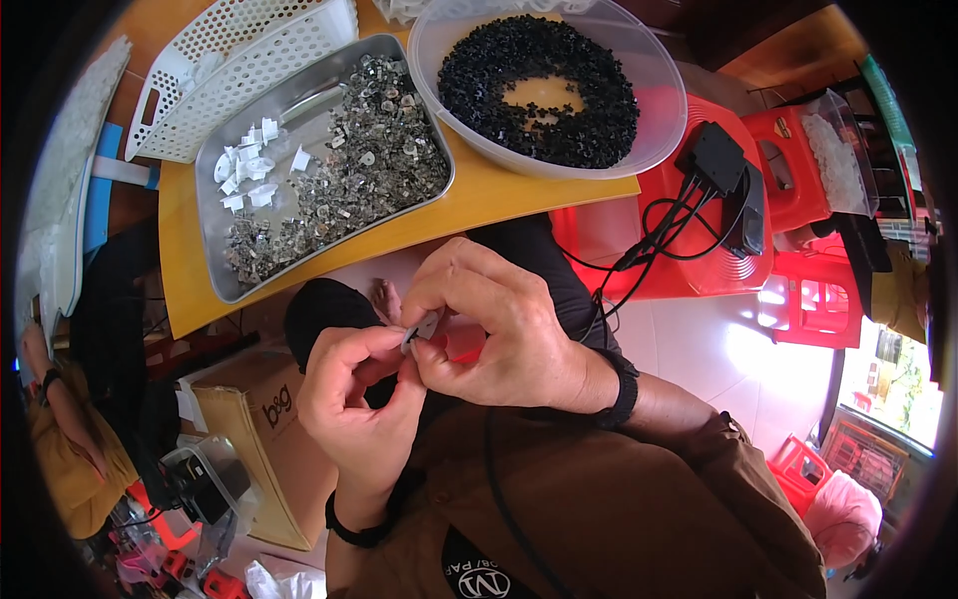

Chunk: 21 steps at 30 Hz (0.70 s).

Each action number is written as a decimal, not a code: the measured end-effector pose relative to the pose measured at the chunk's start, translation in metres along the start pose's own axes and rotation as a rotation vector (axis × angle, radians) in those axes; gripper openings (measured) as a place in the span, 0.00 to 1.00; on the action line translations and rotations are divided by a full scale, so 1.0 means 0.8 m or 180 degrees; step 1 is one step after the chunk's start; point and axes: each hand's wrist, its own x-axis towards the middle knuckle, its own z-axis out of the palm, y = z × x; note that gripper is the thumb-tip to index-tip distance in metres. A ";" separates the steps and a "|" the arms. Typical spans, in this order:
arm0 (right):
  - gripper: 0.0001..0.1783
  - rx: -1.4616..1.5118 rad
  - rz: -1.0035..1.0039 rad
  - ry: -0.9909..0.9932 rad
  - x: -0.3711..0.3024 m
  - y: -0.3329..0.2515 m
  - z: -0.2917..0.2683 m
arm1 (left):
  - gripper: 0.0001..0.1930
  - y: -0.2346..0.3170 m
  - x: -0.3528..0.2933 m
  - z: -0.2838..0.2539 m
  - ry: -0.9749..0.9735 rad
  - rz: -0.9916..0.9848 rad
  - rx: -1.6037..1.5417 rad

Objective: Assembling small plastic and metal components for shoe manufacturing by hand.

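Both hands were together at the fingertips. A small grey flat part (429, 324) was pinched between thumb and finger of the right hand (504, 314), and its lower edge was met by the fingertips of the left hand (359, 394). It was held over the lap, short of the table edge; finer detail was covered by the fingers. The step in hand was judged to be two-handed fingertip work on this part. For the next move, a steady, light pinch from both sides was judged to be called for, as so small a part could easily be dropped.

Containers, by clock face from the hands: at 11 o'clock, on the yellow table (190, 270), a metal tray (206, 215) was noted, loaded with small metallic pieces (369, 150); white plastic pieces (249, 160) were grouped at its left side. At 1 o'clock, black cross-shaped pieces (609, 100) were ringed around the floor of a translucent round tub (659, 115), its middle mostly bare. Beyond the tray, also at 11, white items (205, 70) were partly seen in a perforated white basket (284, 50).
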 end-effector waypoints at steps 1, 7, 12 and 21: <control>0.13 -0.0002 -0.0001 0.0000 0.000 -0.001 0.001 | 0.13 0.000 0.000 0.001 0.0020 0.0035 -0.0017; 0.13 -0.0111 0.0180 0.0057 0.000 -0.001 0.000 | 0.12 0.001 0.000 0.001 -0.0249 0.0250 0.0220; 0.14 0.0195 0.0248 -0.0098 0.005 0.003 -0.008 | 0.11 -0.009 -0.002 0.000 0.0020 -0.0048 -0.0275; 0.10 0.0687 0.1014 -0.0368 0.001 -0.003 -0.011 | 0.09 -0.010 -0.001 -0.001 0.0045 -0.0427 -0.0793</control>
